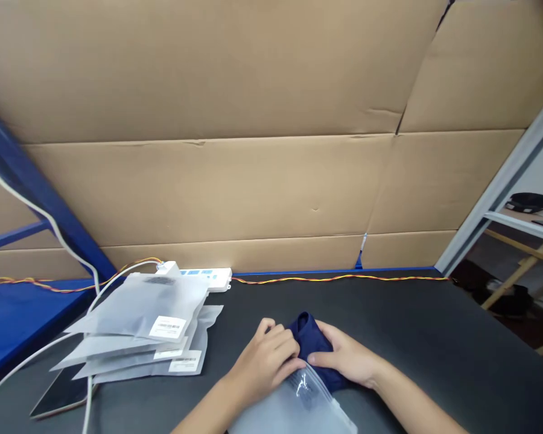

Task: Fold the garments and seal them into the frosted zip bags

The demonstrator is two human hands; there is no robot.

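A folded navy-blue piece of fabric (314, 343) is between my two hands, just above the dark tabletop. My right hand (344, 355) grips it from the right side, thumb on its front. With curled fingers, my left hand (271, 358) pinches the edge of a frosted zip bag (294, 407), close against the fabric. The bag lies nearest me, its zip end toward the fabric, and the bottom of the frame cuts it off. Whether any fabric is inside the bag, I cannot tell.
Several frosted bags with white labels are stacked (163, 319) at the left, over part of a phone (63, 392). Behind them sits a white power strip (212, 279). A white cable (90, 398) and a red-yellow wire (298, 278) run across the table (425, 349). Cardboard (253, 193) walls the back.
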